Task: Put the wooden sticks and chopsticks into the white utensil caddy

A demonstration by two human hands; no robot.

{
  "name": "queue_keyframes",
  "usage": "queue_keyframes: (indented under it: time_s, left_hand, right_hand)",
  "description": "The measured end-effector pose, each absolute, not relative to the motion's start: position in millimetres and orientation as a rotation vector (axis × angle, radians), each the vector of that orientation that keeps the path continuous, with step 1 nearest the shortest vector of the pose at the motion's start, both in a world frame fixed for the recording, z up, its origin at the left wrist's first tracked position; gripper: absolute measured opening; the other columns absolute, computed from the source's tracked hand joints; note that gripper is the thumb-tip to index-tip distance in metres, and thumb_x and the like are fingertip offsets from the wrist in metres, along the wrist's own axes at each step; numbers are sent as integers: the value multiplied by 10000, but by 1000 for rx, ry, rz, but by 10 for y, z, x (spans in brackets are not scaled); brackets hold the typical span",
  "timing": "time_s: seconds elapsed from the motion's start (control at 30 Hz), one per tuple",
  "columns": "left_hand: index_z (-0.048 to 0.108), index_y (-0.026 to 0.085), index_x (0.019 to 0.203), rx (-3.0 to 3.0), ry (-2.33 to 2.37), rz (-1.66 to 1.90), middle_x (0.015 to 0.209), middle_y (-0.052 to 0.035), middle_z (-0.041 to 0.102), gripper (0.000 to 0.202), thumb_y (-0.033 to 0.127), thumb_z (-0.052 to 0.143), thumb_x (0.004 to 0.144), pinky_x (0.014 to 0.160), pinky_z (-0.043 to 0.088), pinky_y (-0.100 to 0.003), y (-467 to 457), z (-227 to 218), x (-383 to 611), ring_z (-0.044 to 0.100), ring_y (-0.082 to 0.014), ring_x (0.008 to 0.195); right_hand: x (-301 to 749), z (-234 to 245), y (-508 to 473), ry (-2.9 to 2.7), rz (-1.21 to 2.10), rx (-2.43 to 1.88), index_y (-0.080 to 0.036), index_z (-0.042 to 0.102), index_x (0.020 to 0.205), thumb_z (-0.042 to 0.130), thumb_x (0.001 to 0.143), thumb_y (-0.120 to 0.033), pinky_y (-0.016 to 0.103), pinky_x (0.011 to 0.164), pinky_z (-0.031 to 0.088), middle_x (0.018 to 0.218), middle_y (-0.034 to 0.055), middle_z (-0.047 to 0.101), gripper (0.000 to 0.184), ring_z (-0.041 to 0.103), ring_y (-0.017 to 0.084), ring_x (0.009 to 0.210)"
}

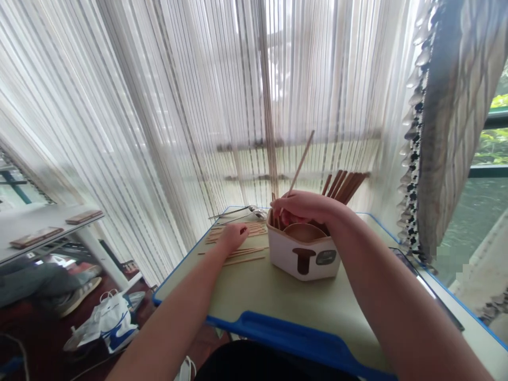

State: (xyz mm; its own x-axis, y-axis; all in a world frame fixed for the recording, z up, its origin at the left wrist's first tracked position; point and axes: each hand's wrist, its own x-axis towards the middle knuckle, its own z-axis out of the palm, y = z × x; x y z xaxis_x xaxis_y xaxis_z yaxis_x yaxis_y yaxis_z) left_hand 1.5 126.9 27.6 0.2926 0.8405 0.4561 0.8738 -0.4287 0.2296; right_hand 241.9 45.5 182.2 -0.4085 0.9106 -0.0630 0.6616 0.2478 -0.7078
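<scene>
A light wooden chopstick (302, 161) slants upward out of my right hand (297, 205), which is closed around its lower part over the white holder (283, 256). This holder has a tan rim and brown markings on its front. Inside it stand a round brown piece (305, 233) and a bundle of darker brown chopsticks (349, 185) at the right. My left hand (234, 236) rests curled on the table among loose light chopsticks (214, 233); what its fingers hold, if anything, is hidden. A few more chopsticks (246, 259) lie beside that hand, toward the holder.
Metal cutlery (256, 211) lies at the table's far left corner. The pale table (270, 301) has a raised blue edge (286, 330). A dark flat device (426, 288) lies at the right. A white side table (39, 217), a bag (113, 317) and a person's shoe (81, 296) are at left.
</scene>
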Motion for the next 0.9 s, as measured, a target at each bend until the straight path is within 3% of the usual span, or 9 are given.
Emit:
queue_keyframes:
  time_s: [0.13,0.5,0.7,0.9]
  left_hand:
    - [677,161,777,-2447,-1666,-797,665,-31,636,330,379,435,832,589,304,-240,1286,271,-25,505,-130,610]
    - [671,160,760,-2479,-1642,-788,661,-25,627,334,382,430,821,572,310,-243,1227,297,64,497,-126,597]
    - [673,167,812,-2735,-1628,-667,647,11,594,257,317,477,738,538,312,-225,1128,300,169,480,-110,576]
    - [668,168,901,-2890,-1652,-487,707,6,611,300,316,536,676,572,358,-217,1095,329,156,515,-116,618]
  right_hand:
    - [2352,1775,472,-2165,1055,-1454,-168,636,677,418,835,-495,239,392,249,598,52,573,423,363,77,412]
    - [2394,1717,623,-2249,681,-1532,-167,630,633,532,778,-452,233,423,339,624,54,612,335,462,89,450]
    - [2380,1706,697,-2147,533,-1498,-159,651,663,535,788,-349,236,431,336,494,18,540,256,434,85,410]
    - [2429,1723,755,-2129,284,-1470,-145,671,673,493,833,-411,259,459,332,550,41,601,358,435,82,402]
